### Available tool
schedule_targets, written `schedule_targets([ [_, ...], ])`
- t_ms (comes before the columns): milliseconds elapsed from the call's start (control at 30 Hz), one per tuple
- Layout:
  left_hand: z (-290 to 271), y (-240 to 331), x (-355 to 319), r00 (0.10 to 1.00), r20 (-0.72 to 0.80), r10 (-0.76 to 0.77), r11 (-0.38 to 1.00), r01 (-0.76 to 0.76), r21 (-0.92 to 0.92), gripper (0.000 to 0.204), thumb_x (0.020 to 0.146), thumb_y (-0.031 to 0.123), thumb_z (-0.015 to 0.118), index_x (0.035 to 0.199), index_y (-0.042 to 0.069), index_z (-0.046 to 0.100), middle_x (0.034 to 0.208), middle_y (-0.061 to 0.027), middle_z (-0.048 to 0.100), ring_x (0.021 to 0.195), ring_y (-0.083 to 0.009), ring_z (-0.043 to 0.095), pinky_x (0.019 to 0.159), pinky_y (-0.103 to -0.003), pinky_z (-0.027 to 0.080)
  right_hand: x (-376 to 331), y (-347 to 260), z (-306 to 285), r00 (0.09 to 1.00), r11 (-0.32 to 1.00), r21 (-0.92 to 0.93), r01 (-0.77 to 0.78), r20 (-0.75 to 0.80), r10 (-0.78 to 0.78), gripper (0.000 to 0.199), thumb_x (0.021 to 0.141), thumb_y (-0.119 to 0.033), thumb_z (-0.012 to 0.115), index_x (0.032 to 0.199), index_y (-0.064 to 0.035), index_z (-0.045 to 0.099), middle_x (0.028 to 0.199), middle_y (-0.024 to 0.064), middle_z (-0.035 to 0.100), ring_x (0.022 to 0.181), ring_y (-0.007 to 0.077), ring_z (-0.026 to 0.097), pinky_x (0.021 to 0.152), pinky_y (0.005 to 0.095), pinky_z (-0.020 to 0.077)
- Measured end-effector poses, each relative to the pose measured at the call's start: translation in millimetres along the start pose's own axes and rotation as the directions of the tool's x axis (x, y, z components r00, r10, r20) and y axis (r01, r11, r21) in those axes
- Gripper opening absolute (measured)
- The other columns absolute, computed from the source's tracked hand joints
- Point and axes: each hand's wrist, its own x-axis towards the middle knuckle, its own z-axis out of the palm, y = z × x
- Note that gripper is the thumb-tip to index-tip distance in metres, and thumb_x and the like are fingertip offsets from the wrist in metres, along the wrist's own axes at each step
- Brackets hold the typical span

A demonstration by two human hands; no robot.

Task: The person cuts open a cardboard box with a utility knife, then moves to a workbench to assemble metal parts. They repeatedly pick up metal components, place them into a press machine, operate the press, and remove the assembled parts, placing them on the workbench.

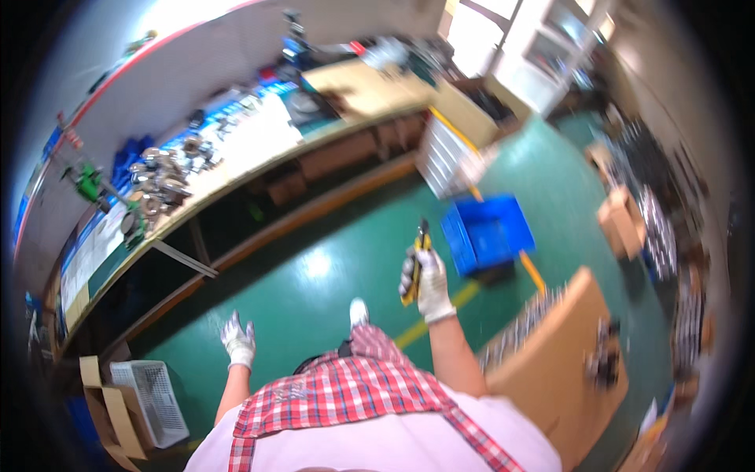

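The right grip (429, 285), gloved, is clamped on a yellow-and-black tool (423, 234), its dark tip pointing up and away, above the green floor (291, 287). Just right of it sits a blue bin (461, 242). The left grip (238, 343), also gloved, hangs well apart, fingers spread, nearest a white basket (167, 392). Beyond, metal parts (169, 177) crowd the tabletop (206, 184).
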Motion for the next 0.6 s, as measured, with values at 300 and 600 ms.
schedule_targets([
  [300,-28.4,-59.5,42.9,0.726,0.136,-0.674,0.735,0.678,0.017,0.063,0.099,0.046,0.053,0.149,0.009,0.044,0.128,-0.0177,0.065,0.121,-0.035,0.059,0.108,-0.048,0.039,316.2,-47.7,69.4,0.977,0.933,0.32,0.162,-0.182,-0.107,0.013,0.094,-0.012,0.054,0.084,-0.0039,0.056,0.075,0.0097,0.058,0.066,0.0224,0.057,0.073,0.04,0.0567],
  [600,-40.8,-83.6,137.8,0.177,0.446,-0.878,0.295,0.932,0.211,0.072,0.097,0.058,0.05,0.151,0.011,0.042,0.142,-0.0181,0.058,0.131,-0.0347,0.056,0.111,-0.05,0.037,444.3,-138.0,454.7,0.829,0.993,-0.108,0.04,0.559,0.027,0.032,0.105,-0.031,0.055,0.129,-0.01,0.056,0.088,0.004,0.064,0.064,0.0137,0.061,0.056,0.0323,0.0542],
])
